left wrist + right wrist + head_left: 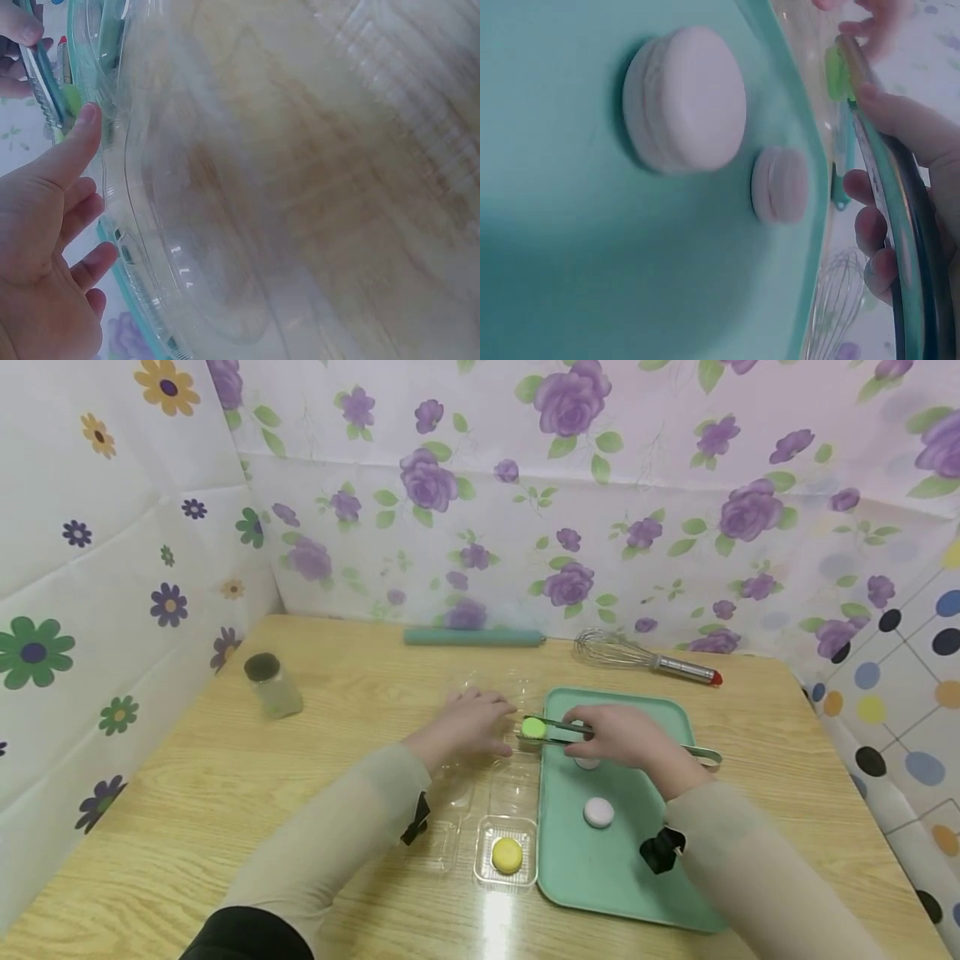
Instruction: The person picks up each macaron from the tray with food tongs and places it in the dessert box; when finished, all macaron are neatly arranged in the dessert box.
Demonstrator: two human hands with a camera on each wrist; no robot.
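Observation:
My right hand (622,739) grips a pair of metal tongs (703,752) above the green tray (622,881). Between the tong tips sits a bright green macaron (533,728), just past the tray's left edge, over the clear plastic boxes (513,789). Beside it my left hand (471,724) has its fingers loosely extended, right at the edge of a clear box (161,247), with nothing in its grasp. Pale pink macarons (705,97) lie on the tray under the right hand. A yellow macaron (507,855) rests in the nearest box compartment.
Along the back of the table lie a teal rolling pin (472,637) and a whisk (648,658) with a red tip. A dark-lidded jar (274,687) stands at the left. Patterned cloth (480,502) hangs behind and at both sides.

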